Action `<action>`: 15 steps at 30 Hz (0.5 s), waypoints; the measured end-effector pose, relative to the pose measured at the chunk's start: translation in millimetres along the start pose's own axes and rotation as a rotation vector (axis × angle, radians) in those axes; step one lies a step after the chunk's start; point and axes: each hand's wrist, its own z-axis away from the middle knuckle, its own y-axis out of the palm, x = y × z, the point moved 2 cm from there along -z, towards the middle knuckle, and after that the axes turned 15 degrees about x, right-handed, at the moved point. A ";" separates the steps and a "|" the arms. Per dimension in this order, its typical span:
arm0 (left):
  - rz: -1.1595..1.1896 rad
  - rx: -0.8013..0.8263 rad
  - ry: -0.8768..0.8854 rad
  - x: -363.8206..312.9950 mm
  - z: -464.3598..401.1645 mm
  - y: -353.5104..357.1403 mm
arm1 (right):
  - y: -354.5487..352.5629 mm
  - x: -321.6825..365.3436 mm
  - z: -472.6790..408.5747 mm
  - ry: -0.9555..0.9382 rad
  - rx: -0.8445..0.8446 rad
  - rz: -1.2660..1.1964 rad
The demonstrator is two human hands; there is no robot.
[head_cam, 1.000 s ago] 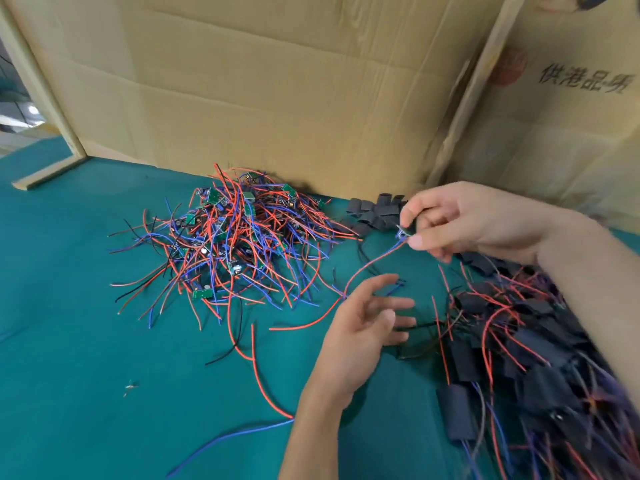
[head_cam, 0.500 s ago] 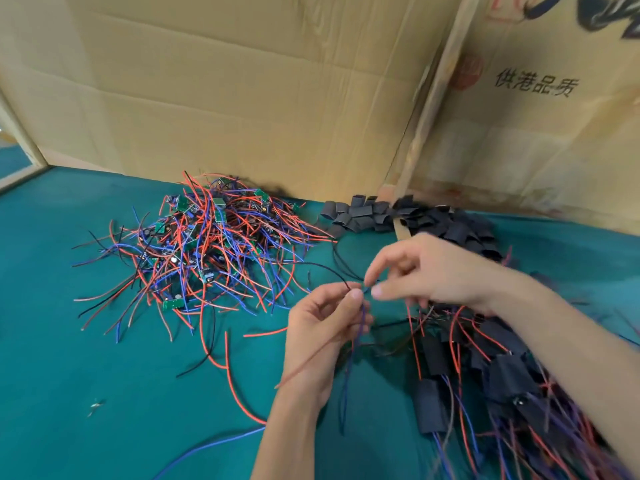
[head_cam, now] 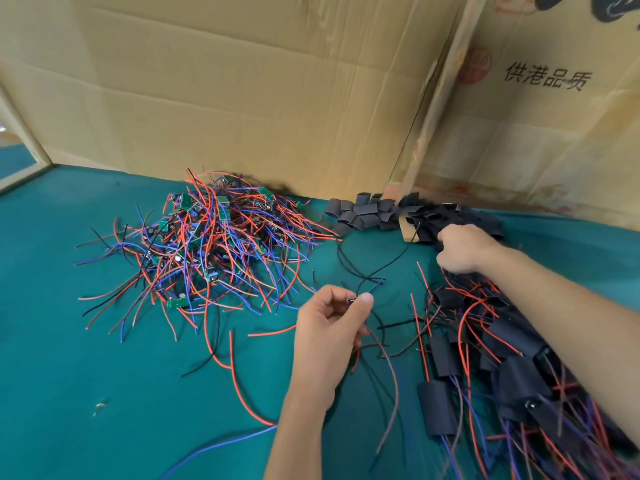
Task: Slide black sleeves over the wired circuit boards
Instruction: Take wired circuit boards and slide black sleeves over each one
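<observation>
The left hand [head_cam: 329, 327] pinches one small wired circuit board [head_cam: 352, 301] between thumb and fingers, above the green bench [head_cam: 62, 358]. Its thin wires [head_cam: 388, 368] hang down loosely and also curl up toward the back. The board itself is almost hidden by the thumb, so I cannot say how it is oriented.

The right hand [head_cam: 464, 249] reaches to the pile of empty black sleeves [head_cam: 367, 211] at the cardboard wall [head_cam: 242, 98]. Its fingers are curled into the sleeves, and it seems to grip one, but the view does not show this clearly. Right of the left hand lies the heap of finished boards in sleeves [head_cam: 519, 368], under the right forearm. The heap of bare boards with red and blue wires [head_cam: 214, 244] waits on the left side.

I judge that the step now is to take one sleeve and bring it to the held board. Several things could go wrong. The hand may pick two sleeves together, because they lie tightly packed. The loose wires can catch in the finished heap when the hands meet. A flattened sleeve may also not open, and then the board corner catches on its edge.
</observation>
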 end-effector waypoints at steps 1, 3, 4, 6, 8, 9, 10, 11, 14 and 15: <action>-0.005 0.000 -0.003 -0.3 0.4 0.3 | -2.9 0.3 5.9 -0.008 -0.022 -0.032; 0.000 -0.004 -0.006 -0.9 0.8 0.7 | -11.8 1.7 20.3 -0.035 -0.107 -0.116; 0.006 -0.009 -0.009 -1.4 0.5 0.5 | -17.0 3.6 29.3 -0.061 -0.155 -0.161; 0.020 -0.023 -0.022 -1.3 0.1 -0.1 | -22.4 8.4 52.8 -0.125 -0.259 -0.259; 0.009 -0.037 -0.024 -0.7 -0.5 -0.3 | -16.4 16.1 83.1 -0.191 -0.339 -0.333; 0.000 -0.048 -0.019 -0.7 -0.9 0.1 | -8.3 21.0 97.6 -0.207 -0.357 -0.344; -0.005 -0.065 -0.016 -0.9 -1.2 0.2 | 2.6 26.8 109.0 -0.218 -0.361 -0.347; -0.003 -0.084 -0.019 -0.8 -1.3 -0.7 | 15.9 33.0 117.3 -0.220 -0.356 -0.367; 0.041 -0.119 -0.025 -1.6 -1.3 -2.4 | 53.8 53.4 123.9 -0.216 -0.369 -0.413; 0.053 -0.126 -0.023 -1.6 -1.1 -3.2 | 63.9 59.8 123.0 -0.234 -0.383 -0.406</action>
